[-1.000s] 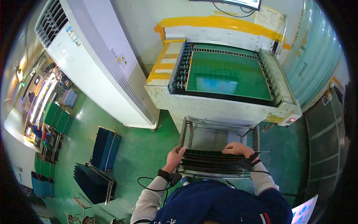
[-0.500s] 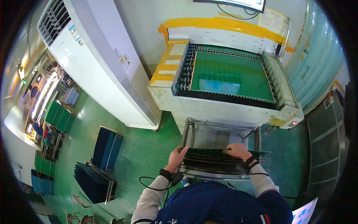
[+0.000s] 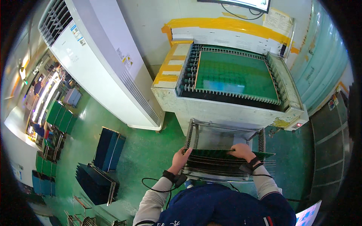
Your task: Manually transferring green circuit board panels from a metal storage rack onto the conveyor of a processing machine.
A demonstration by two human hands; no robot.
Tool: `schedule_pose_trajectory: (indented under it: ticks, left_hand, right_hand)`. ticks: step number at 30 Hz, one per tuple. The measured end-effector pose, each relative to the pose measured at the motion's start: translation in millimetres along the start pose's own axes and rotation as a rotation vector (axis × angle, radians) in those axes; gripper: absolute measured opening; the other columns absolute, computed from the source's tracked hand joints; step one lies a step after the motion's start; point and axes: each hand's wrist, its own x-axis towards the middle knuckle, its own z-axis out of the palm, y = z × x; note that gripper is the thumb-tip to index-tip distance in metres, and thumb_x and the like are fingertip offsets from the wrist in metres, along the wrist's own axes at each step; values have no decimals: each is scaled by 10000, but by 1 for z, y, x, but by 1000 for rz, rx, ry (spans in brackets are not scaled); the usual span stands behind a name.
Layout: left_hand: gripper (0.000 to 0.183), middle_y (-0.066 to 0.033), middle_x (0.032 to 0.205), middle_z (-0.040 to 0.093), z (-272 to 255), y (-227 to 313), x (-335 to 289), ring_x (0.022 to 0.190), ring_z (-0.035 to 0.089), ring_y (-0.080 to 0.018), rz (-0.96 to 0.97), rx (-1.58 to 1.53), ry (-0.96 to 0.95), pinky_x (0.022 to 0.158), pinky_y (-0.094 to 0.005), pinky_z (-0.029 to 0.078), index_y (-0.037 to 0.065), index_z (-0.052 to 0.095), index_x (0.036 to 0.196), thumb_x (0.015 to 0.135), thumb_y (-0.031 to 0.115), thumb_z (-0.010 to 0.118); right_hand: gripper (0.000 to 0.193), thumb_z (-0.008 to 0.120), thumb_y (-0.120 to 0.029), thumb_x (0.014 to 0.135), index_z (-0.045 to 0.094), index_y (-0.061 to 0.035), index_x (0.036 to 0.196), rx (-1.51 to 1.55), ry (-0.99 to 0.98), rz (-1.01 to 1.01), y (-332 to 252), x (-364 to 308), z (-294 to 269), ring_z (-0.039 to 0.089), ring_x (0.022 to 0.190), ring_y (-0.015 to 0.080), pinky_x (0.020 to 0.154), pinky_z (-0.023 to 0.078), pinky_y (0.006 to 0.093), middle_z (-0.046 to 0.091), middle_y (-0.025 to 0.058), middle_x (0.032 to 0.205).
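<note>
At the rack, a green panel is pinched by the right hand; the left hand's hold cannot be told; neighbouring panels could be scraped by tilting.

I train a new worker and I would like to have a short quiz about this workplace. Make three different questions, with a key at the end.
1. Multiple choice: What colour is the flat circuit-board panel on the roller conveyor?
A) White
B) Green
C) Red

2. True or false: Both of the person's hands are on the roller conveyor.

3. Fill in: Seen in the picture, the tall white air conditioner stands to the ____ of the roller conveyor.

Key:
1. B
2. False: the right hand pinches the upper edge of another panel at the metal rack, and the left hand is at its left end.
3. left
</note>
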Motion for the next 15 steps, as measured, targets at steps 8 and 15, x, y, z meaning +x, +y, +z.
schedule_pose_trajectory:
  ticks: [8, 15]
  left_hand:
    - [770, -191, 948, 711, -1, -3, 1, 898, 693, -315, -34, 21, -28, 796, -392, 520, -19, 576, 1298, 874, 624, 577]
    - [768, -208, 998, 703, -2, 4, -1, 922, 687, -333, -62, 10, -66, 804, -396, 518, -8, 582, 1294, 871, 633, 570]
  right_hand:
    - [524, 606, -634, 824, 737, -157, 996, -39, -40, 37, -7, -3, -5, 663, 944, 354, 806, 507, 476, 715, 130, 960]
    - [489, 641, -597, 811, 731, -140, 960, -27, 27, 9, 0, -5, 4, 657, 897, 377, 760, 506, 480, 708, 143, 904]
